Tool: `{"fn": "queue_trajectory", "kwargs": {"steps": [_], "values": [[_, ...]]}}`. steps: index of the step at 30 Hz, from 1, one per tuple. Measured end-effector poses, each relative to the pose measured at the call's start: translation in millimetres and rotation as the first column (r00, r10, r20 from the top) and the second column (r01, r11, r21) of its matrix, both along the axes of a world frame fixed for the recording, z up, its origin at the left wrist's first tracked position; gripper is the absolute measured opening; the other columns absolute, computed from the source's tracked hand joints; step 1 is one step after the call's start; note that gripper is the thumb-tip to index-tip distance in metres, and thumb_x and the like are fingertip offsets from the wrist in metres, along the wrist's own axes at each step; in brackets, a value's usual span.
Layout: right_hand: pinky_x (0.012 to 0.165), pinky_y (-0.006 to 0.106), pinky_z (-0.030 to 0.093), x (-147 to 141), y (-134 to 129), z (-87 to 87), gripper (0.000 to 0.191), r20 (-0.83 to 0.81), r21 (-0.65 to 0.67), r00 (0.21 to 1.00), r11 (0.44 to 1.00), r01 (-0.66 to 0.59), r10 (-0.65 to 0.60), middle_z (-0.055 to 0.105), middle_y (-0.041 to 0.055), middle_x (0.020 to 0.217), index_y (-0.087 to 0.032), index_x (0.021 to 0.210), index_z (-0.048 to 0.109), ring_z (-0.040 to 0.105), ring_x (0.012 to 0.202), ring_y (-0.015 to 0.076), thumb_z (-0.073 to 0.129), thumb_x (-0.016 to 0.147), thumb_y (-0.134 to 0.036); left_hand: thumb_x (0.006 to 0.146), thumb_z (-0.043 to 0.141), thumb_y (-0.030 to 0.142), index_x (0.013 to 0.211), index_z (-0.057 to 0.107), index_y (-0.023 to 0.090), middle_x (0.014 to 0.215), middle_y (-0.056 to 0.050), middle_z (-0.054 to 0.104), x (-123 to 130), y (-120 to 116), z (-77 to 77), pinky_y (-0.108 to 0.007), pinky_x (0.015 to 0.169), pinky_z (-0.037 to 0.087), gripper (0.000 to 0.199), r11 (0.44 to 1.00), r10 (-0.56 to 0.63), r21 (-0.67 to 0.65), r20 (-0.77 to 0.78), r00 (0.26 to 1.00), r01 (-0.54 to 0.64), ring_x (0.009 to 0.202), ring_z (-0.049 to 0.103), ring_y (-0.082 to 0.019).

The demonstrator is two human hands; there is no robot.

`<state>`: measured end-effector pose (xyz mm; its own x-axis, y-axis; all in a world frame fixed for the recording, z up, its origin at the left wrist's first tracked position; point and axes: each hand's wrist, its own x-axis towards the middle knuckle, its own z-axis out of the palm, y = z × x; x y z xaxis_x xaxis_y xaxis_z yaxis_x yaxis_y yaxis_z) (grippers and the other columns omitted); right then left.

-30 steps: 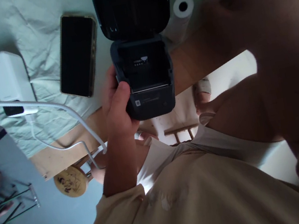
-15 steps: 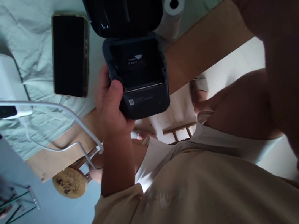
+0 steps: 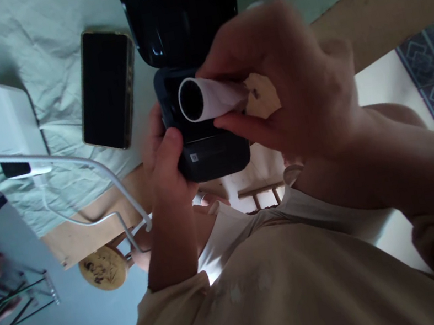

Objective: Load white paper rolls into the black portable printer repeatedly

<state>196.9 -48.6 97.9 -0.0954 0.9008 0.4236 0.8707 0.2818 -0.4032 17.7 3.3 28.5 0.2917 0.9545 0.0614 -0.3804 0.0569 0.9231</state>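
Note:
A black portable label printer [image 3: 216,158] is gripped at its left side by my left hand [image 3: 164,163], thumb on the rim. Its lid [image 3: 182,12] stands raised at the back. Over the open compartment, my right hand [image 3: 294,76] pinches a white paper roll [image 3: 214,98] between thumb and fingers. The roll lies sideways, its dark hollow end facing left. Whether it touches the compartment's inside, I cannot tell. My right hand covers the printer's right side and most of the table behind.
A phone [image 3: 107,89] lies on the green cloth left of the printer. Further left stands a white power bank [image 3: 11,126] with a white cable [image 3: 86,163] across the table's wooden edge [image 3: 75,240]. Below is a round stool [image 3: 103,267]. My legs are under the table.
My right hand has come in from the upper right, bringing the white paper roll over the printer. It now hides the standing roll. My left hand keeps its grip on the printer.

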Motion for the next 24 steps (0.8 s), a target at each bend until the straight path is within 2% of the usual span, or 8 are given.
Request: {"fn": "queue_trajectory", "kwargs": {"steps": [2,4,9,14,18,21,24], "values": [[0.077,0.018,0.052,-2,4,2.4,0.033,0.101,0.016,0.995,1.0,-0.006,0.005,0.067,-0.0058,0.113,-0.021,0.114,0.06,0.067,0.096,0.005,0.042,0.099,-0.045,0.082,0.071,0.053,0.112,0.073,0.022,0.116,-0.005,0.068,0,-1,1.2,-0.028,0.105,0.051,0.042,1.0,0.002,-0.011,-0.029,1.0,-0.002,0.119,0.063,-0.02],[0.081,0.023,0.054,-1,7,2.9,0.033,0.131,0.011,0.991,1.0,-0.009,0.008,0.069,-0.0069,0.109,-0.022,0.106,0.061,0.068,0.092,0.0067,0.038,0.1,-0.045,0.081,0.072,0.054,0.109,0.073,0.023,0.111,-0.005,0.069,0,-2,3.3,-0.026,0.099,0.053,0.042,1.0,0.002,-0.01,-0.058,0.998,-0.002,0.114,0.064,-0.019],[0.087,0.025,0.055,1,9,-0.3,0.018,0.033,-0.017,0.995,0.995,-0.097,0.097,0.066,-0.0045,0.119,-0.022,0.108,0.058,0.066,0.108,0.0094,0.052,0.095,-0.033,0.085,0.068,0.048,0.109,0.073,0.023,0.106,-0.003,0.069,-1,-5,6.4,-0.023,0.088,0.055,0.035,0.998,-0.051,-0.025,-0.002,0.999,0.051,0.103,0.065,-0.016],[0.085,0.023,0.052,-2,13,-0.4,0.018,-0.036,-0.048,0.998,0.997,-0.058,0.056,0.062,-0.0005,0.112,-0.024,0.097,0.064,0.061,0.099,0.008,0.052,0.094,-0.036,0.086,0.068,0.046,0.111,0.072,0.024,0.108,-0.003,0.069,-2,-5,2.3,-0.026,0.092,0.055,0.034,0.996,-0.075,-0.038,0.051,0.996,0.077,0.102,0.066,-0.016],[0.082,0.022,0.05,-4,15,1.8,0.025,-0.082,-0.037,0.993,0.996,-0.083,0.08,0.063,0.0005,0.105,-0.021,0.088,0.067,0.06,0.094,0.0064,0.047,0.096,-0.034,0.084,0.069,0.049,0.109,0.071,0.023,0.103,-0.004,0.067,-1,-5,1.3,-0.031,0.096,0.054,0.036,0.996,-0.068,-0.063,0.043,0.997,0.071,0.098,0.066,-0.017],[0.077,0.023,0.046,-4,11,2.9,0.027,-0.087,0.036,0.989,0.992,-0.12,0.123,0.062,0.0009,0.094,-0.02,0.084,0.067,0.057,0.086,0.0059,0.047,0.096,-0.035,0.083,0.071,0.047,0.103,0.072,0.021,0.096,-0.003,0.067,0,-5,3.1,-0.028,0.092,0.055,0.032,0.997,-0.049,-0.061,0.062,0.997,0.053,0.09,0.066,-0.014],[0.076,0.025,0.043,-4,5,-0.4,0.018,-0.084,0.191,0.957,0.947,-0.258,0.277,0.06,0.0015,0.09,-0.018,0.088,0.064,0.053,0.082,0.0062,0.051,0.094,-0.03,0.088,0.067,0.046,0.105,0.074,0.02,0.1,-0.002,0.069,-1,-6,4.0,-0.022,0.09,0.054,0.033,0.999,-0.028,-0.025,0.087,0.996,0.03,0.097,0.066,-0.012]]}}
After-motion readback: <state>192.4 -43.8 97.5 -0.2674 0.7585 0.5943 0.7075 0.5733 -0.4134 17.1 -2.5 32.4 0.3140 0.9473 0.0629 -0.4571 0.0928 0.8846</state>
